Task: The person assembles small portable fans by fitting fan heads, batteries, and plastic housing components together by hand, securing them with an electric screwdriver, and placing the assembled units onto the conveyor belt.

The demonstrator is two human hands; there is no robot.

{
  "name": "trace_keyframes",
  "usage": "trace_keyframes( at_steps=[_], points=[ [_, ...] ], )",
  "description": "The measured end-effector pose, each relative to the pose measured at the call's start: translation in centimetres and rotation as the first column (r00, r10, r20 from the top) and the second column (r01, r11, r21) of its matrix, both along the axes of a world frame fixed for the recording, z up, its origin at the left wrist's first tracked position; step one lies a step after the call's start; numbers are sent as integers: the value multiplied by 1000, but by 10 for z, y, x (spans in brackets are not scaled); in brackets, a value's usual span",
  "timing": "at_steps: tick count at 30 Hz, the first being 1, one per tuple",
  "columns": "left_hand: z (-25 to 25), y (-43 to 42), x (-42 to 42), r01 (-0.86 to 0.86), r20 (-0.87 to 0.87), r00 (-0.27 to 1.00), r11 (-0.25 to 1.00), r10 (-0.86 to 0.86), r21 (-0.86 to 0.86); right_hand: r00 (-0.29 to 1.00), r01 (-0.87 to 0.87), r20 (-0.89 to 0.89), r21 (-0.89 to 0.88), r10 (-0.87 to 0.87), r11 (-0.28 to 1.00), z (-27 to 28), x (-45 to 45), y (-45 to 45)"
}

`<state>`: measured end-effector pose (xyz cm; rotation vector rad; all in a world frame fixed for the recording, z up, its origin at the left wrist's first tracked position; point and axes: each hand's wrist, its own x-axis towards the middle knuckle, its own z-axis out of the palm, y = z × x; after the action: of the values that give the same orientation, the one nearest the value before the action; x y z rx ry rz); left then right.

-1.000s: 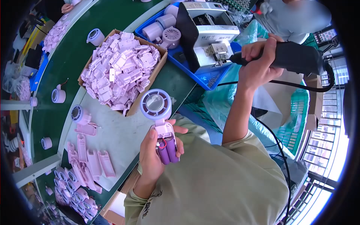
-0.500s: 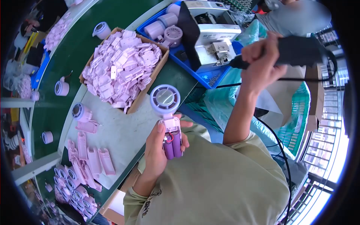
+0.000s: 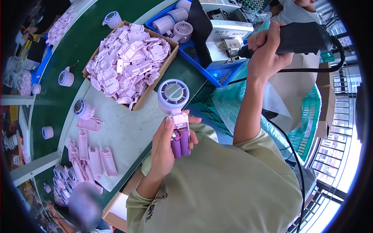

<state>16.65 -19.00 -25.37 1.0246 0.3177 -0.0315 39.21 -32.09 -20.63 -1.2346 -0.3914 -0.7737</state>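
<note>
My left hand [image 3: 165, 143] is closed round a pink handheld fan [image 3: 173, 95] with its round head up. Its handle is uncovered, showing two purple battery cells [image 3: 180, 145] and a red wire. My right hand [image 3: 268, 54] grips a black electric screwdriver [image 3: 301, 38] held sideways, its tip at the metal front of a white screw-feeding machine [image 3: 229, 33]. Whether a screw is on the tip cannot be made out. The machine stands in a blue tray [image 3: 211, 77] with more fan heads and loose screws.
A cardboard box [image 3: 145, 97] of small pink parts stands on the table. Handle shells [image 3: 108, 162] and several fan heads lie at left. Fan units sit on the green conveyor [image 3: 48, 112]. A green basket [image 3: 309, 120] is at right. Other people are at the upper right and lower left.
My left hand and the fan have moved right and slightly up in view. The screwdriver has shifted up and left, staying by the machine. A person's blurred head has appeared at the lower left.
</note>
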Motion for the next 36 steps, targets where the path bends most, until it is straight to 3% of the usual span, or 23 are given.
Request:
trace_keyframes(
  at_steps=[10, 13, 20, 26, 29, 34, 36],
  points=[
    [1, 1, -4, 54, 19, 998, 997, -53, -49, 987, -95, -147, -167, 71, 981, 12, 4, 1],
    [2, 2, -6, 54, 24, 998, 998, -54, -30, 980, -112, -175, -111, 92, 987, 14, -3, 0],
    [2, 0, -5, -9, -11, 1000, 999, 9, 31, 994, -105, 14, 39, 104, 994, 18, -15, -11],
    [0, 3, -4, 37, 6, 999, 999, -37, 10, 995, 98, 21, -31, -97, 995, 18, -5, -17],
    [1, 0, -2, -9, -10, 1000, 999, 9, 40, 995, -5, 103, 123, -8, 992, 30, -5, -22],
    [0, -1, 0, -26, -14, 1000, 999, 26, 46, 985, 172, 6, -47, -172, 984, 9, 12, -16],
    [0, -2, 3, -26, -4, 1000, 998, 26, 52, 997, 64, 30, 48, -65, 997, 18, 9, -18]
  ],
)
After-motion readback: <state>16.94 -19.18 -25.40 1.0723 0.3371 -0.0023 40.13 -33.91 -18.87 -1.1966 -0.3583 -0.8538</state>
